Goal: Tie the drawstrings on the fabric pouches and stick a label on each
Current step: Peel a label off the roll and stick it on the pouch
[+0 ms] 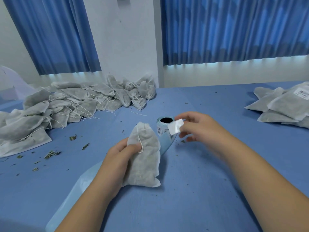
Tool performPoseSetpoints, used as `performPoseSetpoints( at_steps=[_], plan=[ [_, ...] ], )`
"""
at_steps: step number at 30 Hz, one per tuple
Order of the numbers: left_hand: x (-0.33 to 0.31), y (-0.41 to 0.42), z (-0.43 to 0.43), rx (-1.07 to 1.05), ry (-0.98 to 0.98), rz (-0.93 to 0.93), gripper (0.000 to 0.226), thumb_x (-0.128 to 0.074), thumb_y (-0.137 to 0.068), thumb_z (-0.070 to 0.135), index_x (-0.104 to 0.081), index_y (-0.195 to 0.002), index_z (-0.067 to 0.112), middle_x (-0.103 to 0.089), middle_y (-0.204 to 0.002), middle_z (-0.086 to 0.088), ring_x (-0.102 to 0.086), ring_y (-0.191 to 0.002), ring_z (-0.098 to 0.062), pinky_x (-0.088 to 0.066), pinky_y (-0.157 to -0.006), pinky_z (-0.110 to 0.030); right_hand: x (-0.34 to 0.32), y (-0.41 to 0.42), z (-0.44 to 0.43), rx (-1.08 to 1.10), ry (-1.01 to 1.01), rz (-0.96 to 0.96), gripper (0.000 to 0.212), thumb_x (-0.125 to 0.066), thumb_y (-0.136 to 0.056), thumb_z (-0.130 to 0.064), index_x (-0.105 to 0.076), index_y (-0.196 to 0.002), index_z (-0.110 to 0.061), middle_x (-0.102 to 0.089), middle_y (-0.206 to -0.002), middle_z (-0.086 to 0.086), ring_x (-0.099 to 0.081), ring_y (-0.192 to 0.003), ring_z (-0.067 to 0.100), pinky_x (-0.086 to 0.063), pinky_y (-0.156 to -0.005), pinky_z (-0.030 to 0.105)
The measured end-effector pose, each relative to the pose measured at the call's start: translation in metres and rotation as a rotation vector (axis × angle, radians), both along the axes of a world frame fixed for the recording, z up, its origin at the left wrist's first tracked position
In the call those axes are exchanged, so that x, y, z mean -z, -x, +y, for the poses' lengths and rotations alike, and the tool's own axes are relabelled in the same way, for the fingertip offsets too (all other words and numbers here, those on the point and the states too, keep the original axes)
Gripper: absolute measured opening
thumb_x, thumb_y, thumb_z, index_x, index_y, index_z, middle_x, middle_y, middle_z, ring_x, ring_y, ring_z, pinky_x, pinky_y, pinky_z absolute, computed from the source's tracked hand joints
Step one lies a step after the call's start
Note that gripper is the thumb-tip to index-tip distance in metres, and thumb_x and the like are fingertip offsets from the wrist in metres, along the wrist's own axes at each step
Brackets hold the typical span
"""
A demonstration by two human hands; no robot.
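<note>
Pinching the small white square label (175, 129) by its edge, our right grip (198, 129) is hovering right of the blue label roll (161, 130). We are aiming to lay it flat on the white drawstring fabric pouch (144, 162), which our left grip (117, 156) is clasping at the near centre of the blue desk (200, 190).

Cool, even daylight filters through the blue curtains (234, 30), with a bright white glow in the strip just below their hems. Shadows on the bench (192, 190) are soft and faint, lying under the arms. The right hand (199, 129) is motion-blurred, and the label (175, 126) it pinches glares white. Left and right of the curtains' middle, upright lines lean with wide-angle distortion.
</note>
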State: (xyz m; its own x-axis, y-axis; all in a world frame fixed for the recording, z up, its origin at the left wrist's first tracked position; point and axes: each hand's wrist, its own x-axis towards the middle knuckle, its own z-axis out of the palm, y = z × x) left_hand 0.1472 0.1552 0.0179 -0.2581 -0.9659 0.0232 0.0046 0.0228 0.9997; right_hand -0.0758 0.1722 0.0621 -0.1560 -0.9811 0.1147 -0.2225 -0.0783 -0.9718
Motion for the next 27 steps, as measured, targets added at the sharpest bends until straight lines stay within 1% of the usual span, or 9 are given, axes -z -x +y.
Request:
performPoseSetpoints(
  at_steps=[4,7,9,11,14,16,20,24,27],
  plan=[
    [-0.006,0.009,0.002,0.043,-0.011,0.111,0.015,-0.065,-0.070,0.028,-0.073,-0.080,0.023,-0.071,-0.083,-0.005,-0.068,-0.076,-0.025,-0.056,-0.069,-0.042,-0.016,0.004,0.012,-0.199,0.157,-0.410,0.024,-0.056,-0.084,0.001,-0.066,-0.105,-0.009,-0.066,-0.074,0.000,-0.057,-0.060,0.018,-0.045,-0.053,0.025],
    [-0.012,0.028,0.001,0.065,-0.020,0.115,0.017,-0.065,-0.070,0.026,-0.074,-0.082,0.019,-0.071,-0.085,-0.007,-0.068,-0.077,-0.025,-0.057,-0.076,-0.050,-0.021,0.007,0.020,-0.300,0.208,-0.501,0.033,-0.056,-0.075,-0.007,-0.064,-0.106,-0.007,-0.063,-0.069,0.003,-0.056,-0.058,0.020,-0.045,-0.052,0.025],
    [-0.015,0.043,0.000,0.049,-0.024,0.083,0.027,-0.065,-0.068,0.026,-0.071,-0.088,0.009,-0.068,-0.086,-0.010,-0.065,-0.079,-0.026,-0.055,-0.080,-0.050,-0.022,0.007,0.021,-0.303,0.207,-0.453,0.032,-0.056,-0.074,-0.007,-0.064,-0.105,-0.007,-0.064,-0.071,0.005,-0.058,-0.059,0.020,-0.046,-0.052,0.026],
    [-0.018,0.058,-0.003,0.007,0.006,0.058,0.035,-0.065,-0.066,0.027,-0.067,-0.091,0.002,-0.065,-0.083,-0.010,-0.060,-0.077,-0.024,-0.049,-0.077,-0.043,-0.021,0.006,0.020,-0.225,0.192,-0.360,0.026,-0.058,-0.079,0.001,-0.064,-0.104,-0.006,-0.065,-0.079,0.011,-0.061,-0.063,0.022,-0.048,-0.053,0.026],
    [-0.017,0.075,-0.008,-0.072,0.086,0.034,0.014,-0.069,-0.078,0.022,-0.071,-0.087,0.010,-0.068,-0.075,0.001,-0.061,-0.069,-0.015,-0.047,-0.066,-0.029,-0.019,0.005,0.019,-0.040,0.199,-0.169,0.028,-0.051,-0.086,0.011,-0.064,-0.102,-0.008,-0.063,-0.085,0.024,-0.064,-0.067,0.021,-0.052,-0.057,0.026],
    [-0.014,0.081,-0.011,-0.135,0.105,0.016,0.008,-0.065,-0.085,0.019,-0.071,-0.089,0.015,-0.069,-0.075,0.005,-0.061,-0.067,-0.010,-0.046,-0.061,-0.023,-0.018,0.004,0.017,0.048,0.240,-0.045,0.031,-0.051,-0.084,0.011,-0.064,-0.099,-0.012,-0.063,-0.085,0.025,-0.064,-0.064,0.017,-0.056,-0.062,0.028],
    [-0.009,0.080,-0.010,-0.157,0.062,0.004,0.010,-0.068,-0.084,0.025,-0.072,-0.087,0.017,-0.073,-0.082,-0.003,-0.065,-0.072,-0.014,-0.049,-0.066,-0.030,-0.016,-0.004,0.019,0.014,0.312,0.028,0.034,-0.054,-0.081,0.011,-0.064,-0.097,-0.018,-0.060,-0.077,0.007,-0.064,-0.066,0.022,-0.055,-0.077,0.046],
    [-0.010,0.071,-0.006,0.018,0.024,0.003,0.038,-0.071,-0.071,0.042,-0.070,-0.090,0.009,-0.068,-0.081,-0.010,-0.063,-0.076,-0.022,-0.047,-0.073,-0.038,-0.011,-0.015,0.022,-0.068,0.323,0.064,0.030,-0.058,-0.074,-0.005,-0.065,-0.095,-0.026,-0.060,-0.071,-0.008,-0.065,-0.072,0.026,-0.055,-0.080,0.047],
    [-0.011,0.068,-0.003,0.111,0.006,-0.007,0.033,-0.071,-0.069,0.041,-0.073,-0.087,0.013,-0.069,-0.083,-0.005,-0.064,-0.079,-0.020,-0.048,-0.076,-0.038,-0.007,-0.017,0.020,-0.039,0.330,0.110,0.029,-0.058,-0.076,-0.006,-0.064,-0.096,-0.027,-0.060,-0.070,-0.006,-0.066,-0.077,0.034,-0.055,-0.080,0.052]
  ],
)
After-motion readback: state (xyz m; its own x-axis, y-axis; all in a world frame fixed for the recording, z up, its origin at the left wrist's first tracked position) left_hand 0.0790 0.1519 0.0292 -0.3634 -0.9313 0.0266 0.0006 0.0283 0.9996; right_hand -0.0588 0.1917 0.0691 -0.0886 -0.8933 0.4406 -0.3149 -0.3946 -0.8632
